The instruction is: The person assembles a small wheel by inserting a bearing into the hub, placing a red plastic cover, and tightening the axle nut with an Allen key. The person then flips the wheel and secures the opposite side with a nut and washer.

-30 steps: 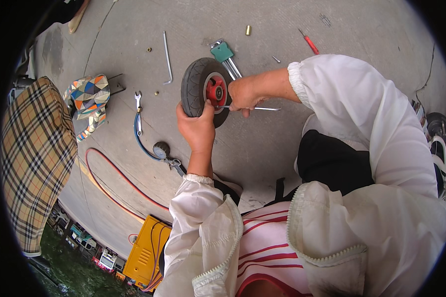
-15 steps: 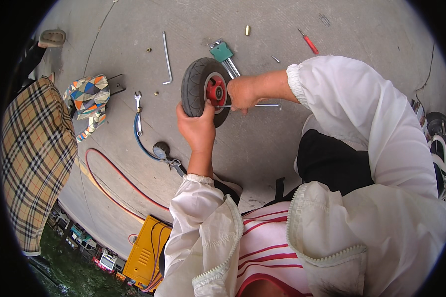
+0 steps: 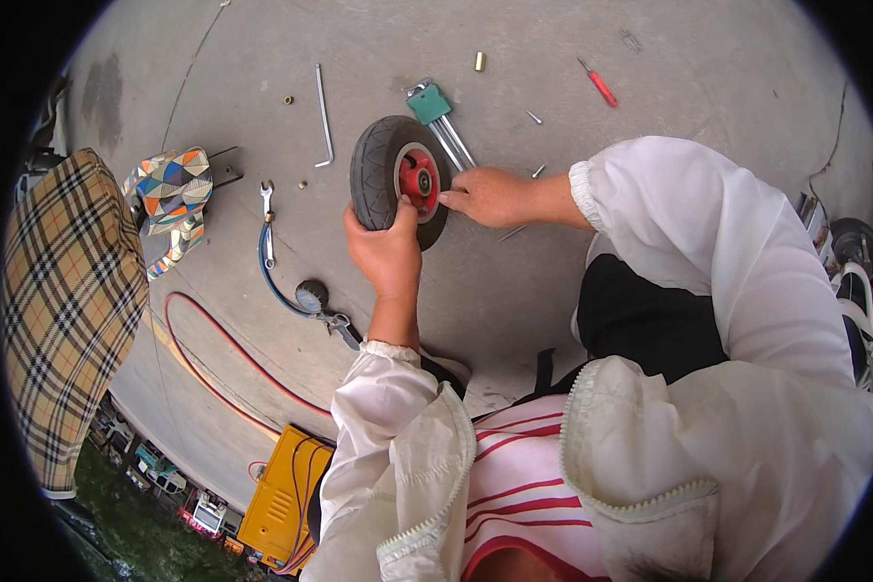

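A small wheel (image 3: 372, 179) with a grey-black tyre and a red hub stands tilted in front of me. My left hand (image 3: 388, 254) grips it at its lower left, thumb on the hub. My right hand (image 3: 490, 197) is closed at the hub's right side, its fingertips touching the rim's red part. A thin metal hex key (image 3: 512, 233) sticks out beneath that hand; its middle is hidden by the fingers and wrist. Just behind the wheel lies a green holder (image 3: 429, 103) with several hex keys.
On the concrete lie a long hex key (image 3: 323, 116), red screwdriver (image 3: 601, 85), brass cylinder (image 3: 480, 61), small bolt (image 3: 533, 117) and wrench (image 3: 268, 228). A gauge with hose (image 3: 311, 295), red hose (image 3: 209, 335), yellow case (image 3: 283, 495), patterned seat (image 3: 173, 189) and checked cloth (image 3: 73, 310) are leftward.
The hex key has come away from the hub and turned in my right hand, whose fingertips now touch the hub. The foot at the upper left has gone out of view.
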Tool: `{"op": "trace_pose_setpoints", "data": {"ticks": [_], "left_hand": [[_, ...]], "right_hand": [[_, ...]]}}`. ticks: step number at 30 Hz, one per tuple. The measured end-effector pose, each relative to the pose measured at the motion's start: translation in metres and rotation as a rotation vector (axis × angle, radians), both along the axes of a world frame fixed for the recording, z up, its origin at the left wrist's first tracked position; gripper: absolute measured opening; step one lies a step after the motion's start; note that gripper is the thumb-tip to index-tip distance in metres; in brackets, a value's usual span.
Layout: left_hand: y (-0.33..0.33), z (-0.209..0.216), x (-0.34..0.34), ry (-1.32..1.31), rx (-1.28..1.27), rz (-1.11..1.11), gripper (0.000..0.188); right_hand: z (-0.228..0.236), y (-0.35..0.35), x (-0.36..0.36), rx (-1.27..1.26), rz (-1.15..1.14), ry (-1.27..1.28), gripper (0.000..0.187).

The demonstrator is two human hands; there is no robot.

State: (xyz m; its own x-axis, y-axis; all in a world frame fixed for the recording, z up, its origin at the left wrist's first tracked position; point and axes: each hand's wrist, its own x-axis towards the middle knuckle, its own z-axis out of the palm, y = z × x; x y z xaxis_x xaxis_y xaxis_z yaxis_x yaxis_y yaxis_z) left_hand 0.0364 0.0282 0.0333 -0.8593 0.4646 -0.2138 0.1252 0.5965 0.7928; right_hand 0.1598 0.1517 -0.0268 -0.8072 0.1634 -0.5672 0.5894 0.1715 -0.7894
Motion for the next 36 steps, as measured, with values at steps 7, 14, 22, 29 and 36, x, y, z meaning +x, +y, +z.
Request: {"op": "trace_pose_setpoints", "data": {"ticks": [7,14,22,29,36], "left_hand": [[0.005,-0.005,0.007,0.094,-0.008,-0.001,0.041],[0.004,-0.001,0.006,0.019,-0.025,0.021,0.054],[0.011,0.002,0.006,0.026,-0.046,-0.003,0.049],[0.000,-0.005,-0.032,-0.260,0.173,0.149,0.045],[-0.006,-0.003,-0.037,0.682,-0.318,-0.387,0.059]], "right_hand": [[-0.005,-0.027,-0.031,-0.325,-0.253,-0.087,0.036],[0.021,-0.035,-0.022,-0.609,-0.654,0.055,0.025],[0.005,-0.032,-0.020,-0.471,-0.649,-0.027,0.020],[0.004,-0.010,-0.001,-0.564,-0.608,-0.095,0.021],[-0.011,0.019,-0.023,-0.906,-0.590,-0.101,0.045]]}}
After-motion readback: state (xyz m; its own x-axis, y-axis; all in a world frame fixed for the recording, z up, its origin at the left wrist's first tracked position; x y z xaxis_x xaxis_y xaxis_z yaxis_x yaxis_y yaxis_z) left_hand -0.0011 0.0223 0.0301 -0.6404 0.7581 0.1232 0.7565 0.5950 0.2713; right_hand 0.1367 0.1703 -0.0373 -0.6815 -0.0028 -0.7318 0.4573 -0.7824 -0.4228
